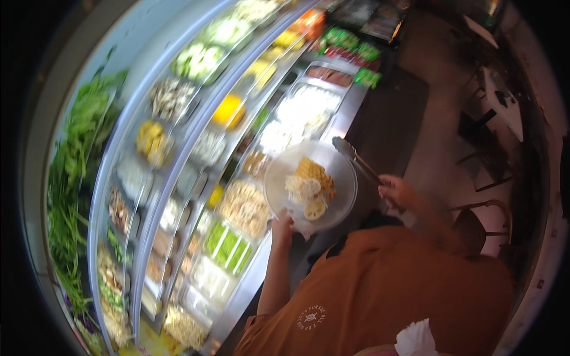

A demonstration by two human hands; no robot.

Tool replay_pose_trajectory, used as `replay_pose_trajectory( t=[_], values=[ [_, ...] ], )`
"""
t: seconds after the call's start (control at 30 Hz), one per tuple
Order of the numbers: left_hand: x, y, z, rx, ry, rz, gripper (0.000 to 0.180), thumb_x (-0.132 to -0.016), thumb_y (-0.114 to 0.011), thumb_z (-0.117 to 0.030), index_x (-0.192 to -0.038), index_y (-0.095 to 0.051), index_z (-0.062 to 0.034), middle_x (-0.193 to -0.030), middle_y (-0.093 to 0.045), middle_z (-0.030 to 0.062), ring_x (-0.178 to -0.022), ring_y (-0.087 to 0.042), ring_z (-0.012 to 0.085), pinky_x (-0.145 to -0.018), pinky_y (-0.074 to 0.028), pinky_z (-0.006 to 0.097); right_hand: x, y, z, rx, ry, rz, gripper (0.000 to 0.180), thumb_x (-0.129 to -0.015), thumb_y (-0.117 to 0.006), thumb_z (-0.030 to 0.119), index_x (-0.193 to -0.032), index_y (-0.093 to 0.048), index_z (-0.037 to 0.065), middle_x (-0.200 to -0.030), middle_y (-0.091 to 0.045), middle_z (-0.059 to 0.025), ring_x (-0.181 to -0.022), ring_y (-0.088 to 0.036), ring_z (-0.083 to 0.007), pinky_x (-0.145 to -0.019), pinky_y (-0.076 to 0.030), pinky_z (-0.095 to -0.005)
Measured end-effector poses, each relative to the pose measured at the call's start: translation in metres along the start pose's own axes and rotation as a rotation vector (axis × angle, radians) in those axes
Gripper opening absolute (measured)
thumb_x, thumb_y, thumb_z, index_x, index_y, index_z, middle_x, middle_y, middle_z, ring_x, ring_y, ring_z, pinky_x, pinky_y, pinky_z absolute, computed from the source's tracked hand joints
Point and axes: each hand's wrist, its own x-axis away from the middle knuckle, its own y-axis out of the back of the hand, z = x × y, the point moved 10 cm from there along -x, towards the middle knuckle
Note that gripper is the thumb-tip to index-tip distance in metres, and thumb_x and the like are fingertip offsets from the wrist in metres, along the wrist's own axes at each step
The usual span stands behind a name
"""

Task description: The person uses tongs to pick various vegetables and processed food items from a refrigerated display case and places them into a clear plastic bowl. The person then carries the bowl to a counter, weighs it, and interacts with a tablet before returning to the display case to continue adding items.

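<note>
A wide, pale, shiny bowl (343, 204) is held in front of me, its near-left rim gripped by my left hand (284, 222). Inside lie several round lotus root slices (315, 208) and golden-yellow pieces with a crinkled surface (313, 171). My right hand (396, 192) is closed around the handle of metal tongs (366, 168). The tongs point up and left, their dark tips just beyond the bowl's right rim, and I see no food in them. Whether the tips touch the rim I cannot tell.
To the left, a lit, tiered display (178, 142) holds several trays of cut vegetables, mushrooms and noodles. A tray of pale strips (243, 207) and one of green food (228, 248) are near my left hand. Leafy greens (89, 154) line the far left. Chairs (484, 222) stand at right.
</note>
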Motion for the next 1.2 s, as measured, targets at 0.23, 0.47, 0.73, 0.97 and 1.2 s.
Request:
replay_pose_trajectory(
  t=[0.23,0.47,0.73,0.97,1.2],
  values=[
    [-0.05,-0.439,-0.001,0.004,0.119,0.349,0.063,-0.08,-0.052,-0.005,-0.14,-0.052,0.0106,-0.106,-0.063,0.015,-0.092,-0.065,0.0296,-0.075,-0.056,0.036,0.068,0.329,0.099,0.312,0.18,-0.284,0.047,-0.1,-0.067,0.02,-0.143,-0.055,0.006,-0.079,-0.062,-0.0033,-0.049,-0.054,-0.0105,-0.044,-0.044,-0.0288],
    [-0.113,-0.798,-0.066,-0.046,0.131,0.661,0.056,-0.087,-0.051,-0.011,-0.139,-0.052,0.0095,-0.115,-0.065,0.0169,-0.098,-0.067,0.0322,-0.084,-0.057,0.042,0.037,0.614,0.226,0.139,0.163,-0.412,0.048,-0.098,-0.07,0.019,-0.141,-0.056,0.002,-0.068,-0.059,-0.002,-0.051,-0.056,-0.0093,-0.046,-0.045,-0.0305],
    [-0.287,-1.049,-0.131,0.056,0.162,0.467,0.043,-0.097,-0.052,-0.013,-0.135,-0.058,0.007,-0.116,-0.067,0.0149,-0.101,-0.066,0.0284,-0.088,-0.055,0.04,-0.153,0.856,0.43,0.275,0.225,-0.31,0.044,-0.1,-0.068,0.019,-0.139,-0.057,0.002,-0.066,-0.058,-0.0012,-0.051,-0.055,-0.0092,-0.046,-0.045,-0.0292],
    [-0.489,-1.373,-0.26,0.009,0.158,0.515,0.02,-0.099,-0.061,-0.023,-0.102,-0.068,-0.0056,-0.082,-0.06,0.006,-0.079,-0.063,0.0222,-0.067,-0.054,0.04,-0.334,1.128,0.564,0.154,0.173,-0.429,0.052,-0.102,-0.066,0.023,-0.148,-0.05,0.004,-0.073,-0.06,-0.0036,-0.051,-0.053,-0.0104,-0.046,-0.046,-0.03],
    [-0.648,-1.777,-0.409,0.172,0.124,0.527,0.056,-0.088,-0.051,-0.007,-0.144,-0.051,0.0016,-0.121,-0.063,0.0144,-0.106,-0.064,0.0293,-0.093,-0.053,0.044,-0.462,1.492,0.679,-0.082,0.274,-0.551,0.038,-0.109,-0.05,0.019,-0.145,-0.047,0.007,-0.083,-0.06,-0.0052,-0.05,-0.053,-0.0116,-0.044,-0.046,-0.0289]
  ],
)
